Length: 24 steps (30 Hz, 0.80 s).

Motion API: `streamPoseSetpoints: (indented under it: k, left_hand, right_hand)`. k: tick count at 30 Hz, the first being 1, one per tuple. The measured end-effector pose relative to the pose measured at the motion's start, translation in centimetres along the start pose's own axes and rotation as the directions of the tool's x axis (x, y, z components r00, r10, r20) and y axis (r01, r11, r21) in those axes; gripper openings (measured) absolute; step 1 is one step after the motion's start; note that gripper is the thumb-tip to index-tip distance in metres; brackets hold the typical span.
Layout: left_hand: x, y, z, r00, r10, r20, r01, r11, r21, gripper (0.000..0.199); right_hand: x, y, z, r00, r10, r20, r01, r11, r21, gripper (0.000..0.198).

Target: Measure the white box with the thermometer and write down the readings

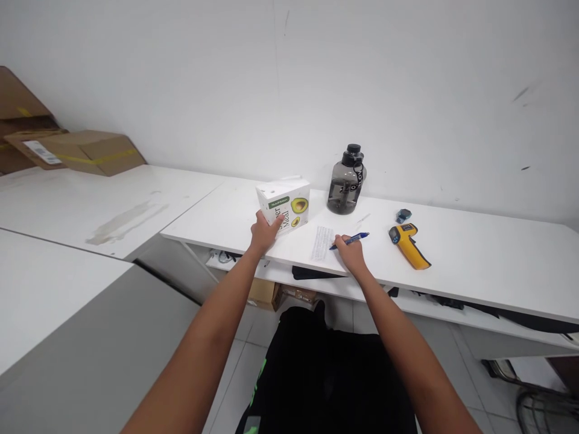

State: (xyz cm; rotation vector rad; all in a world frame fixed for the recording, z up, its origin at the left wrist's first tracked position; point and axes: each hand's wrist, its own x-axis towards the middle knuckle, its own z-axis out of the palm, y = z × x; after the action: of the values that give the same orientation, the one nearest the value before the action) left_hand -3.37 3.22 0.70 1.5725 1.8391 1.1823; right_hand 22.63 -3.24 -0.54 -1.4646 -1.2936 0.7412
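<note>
My left hand (265, 232) grips the lower left corner of a white box (296, 196) printed with avocados and the word "Meal". The box is upright, slightly tilted, above the white table. In my right hand (350, 253) is a blue pen (358, 237), fingers closed round it, its tip pointing down to the left. Just left of that hand lies a small sheet of paper (322, 242) covered in lines of handwriting. The pen tip is at or close to the paper's right edge; whether it touches I cannot tell.
Behind the paper stands a large dark water bottle (344, 188). A yellow infrared thermometer (409, 246) lies on the right, with a small dark blue object (403, 215) behind it. Cardboard boxes (97, 152) sit at the far left. Under the tabletop (488, 259) runs a shelf holding dark items.
</note>
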Motion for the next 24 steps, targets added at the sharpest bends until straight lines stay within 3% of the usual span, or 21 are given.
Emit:
streamPoseSetpoints:
  k: [24]
  left_hand:
    - [0.06,0.26,-0.16,1.0,-0.023,-0.004,0.023,0.999,0.03,0.053]
  right_hand:
    - [0.07,-0.08,0.15,1.0,0.012,-0.021,-0.012,1.0,0.007,0.032]
